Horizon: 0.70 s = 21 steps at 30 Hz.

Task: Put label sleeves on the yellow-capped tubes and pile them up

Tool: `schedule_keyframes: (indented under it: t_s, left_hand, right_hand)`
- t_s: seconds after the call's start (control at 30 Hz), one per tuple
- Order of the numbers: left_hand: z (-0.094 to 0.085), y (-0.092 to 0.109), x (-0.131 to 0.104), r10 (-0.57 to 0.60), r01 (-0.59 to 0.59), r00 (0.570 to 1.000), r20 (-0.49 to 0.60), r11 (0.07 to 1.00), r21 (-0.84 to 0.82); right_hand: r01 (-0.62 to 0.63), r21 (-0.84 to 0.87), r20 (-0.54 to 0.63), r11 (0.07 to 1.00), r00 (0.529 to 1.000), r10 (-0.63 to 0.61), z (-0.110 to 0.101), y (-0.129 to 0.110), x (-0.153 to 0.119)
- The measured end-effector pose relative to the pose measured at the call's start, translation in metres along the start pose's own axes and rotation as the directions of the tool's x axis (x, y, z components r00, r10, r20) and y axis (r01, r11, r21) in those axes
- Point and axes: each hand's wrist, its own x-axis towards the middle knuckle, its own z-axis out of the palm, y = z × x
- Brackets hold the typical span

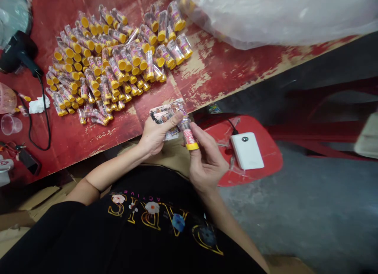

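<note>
My left hand (pixel 158 134) is closed on a stack of printed plastic sleeves (pixel 162 115), its thumb pressed on the top one. Between the fingers of my right hand (pixel 206 156) is a small clear tube (pixel 189 136) with a yellow cap and pink contents. The cap points toward my body, and the tube's far end meets the sleeve under my left thumb. Whether it is inside the sleeve, I cannot tell. Beyond my hands, a large pile of similar yellow-capped tubes (pixel 118 65) in printed sleeves lies on the red table (pixel 141 112).
A black heat gun or hair dryer (pixel 20 53) with a cord lies at the left, near a clear cup (pixel 11 124) and a dark key fob (pixel 29 161). A big translucent plastic bag (pixel 277 18) covers the back right. On a red stool (pixel 270 148) rests a white power bank (pixel 247 152).
</note>
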Motion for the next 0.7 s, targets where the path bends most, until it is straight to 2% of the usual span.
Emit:
schedule_keyframes:
  t_s: [0.07, 0.2, 0.3, 0.4, 0.47, 0.6, 0.7]
  left_hand:
    - [-0.001, -0.002, 0.001, 0.043, -0.043, 0.999, -0.016, 0.999, 0.031]
    - [0.000, 0.002, 0.002, 0.070, -0.071, 0.998, 0.009, 0.987, 0.147]
    - [0.001, 0.010, 0.002, 0.057, -0.062, 0.998, 0.031, 0.984, 0.166]
    - [0.001, 0.013, -0.001, 0.017, -0.018, 1.000, 0.025, 0.997, 0.075]
    - [0.000, 0.011, -0.003, -0.012, 0.012, 1.000, 0.004, 1.000, 0.006]
    - [0.000, 0.001, -0.007, 0.054, -0.053, 0.995, -0.084, 0.998, 0.014]
    - [0.001, -0.004, -0.011, 0.045, -0.042, 0.997, -0.067, 0.998, 0.050]
  right_hand:
    - [0.003, -0.057, -0.018, 0.998, 1.000, -0.004, 0.005, 0.000, -0.004]
    - [0.082, -0.187, 0.039, 0.979, 0.996, -0.076, 0.004, 0.003, -0.002]
    - [0.092, -0.148, 0.067, 0.985, 0.994, -0.083, 0.002, 0.002, 0.003]
    - [0.050, -0.073, -0.014, 0.996, 0.999, -0.051, 0.003, 0.000, 0.004]
    - [0.017, -0.067, -0.049, 0.998, 0.999, -0.021, 0.005, 0.000, 0.002]
    - [0.041, -0.127, 0.039, 0.991, 0.999, -0.037, 0.008, 0.004, 0.003]
    - [0.037, -0.081, -0.040, 0.996, 0.998, -0.040, 0.010, 0.003, 0.007]
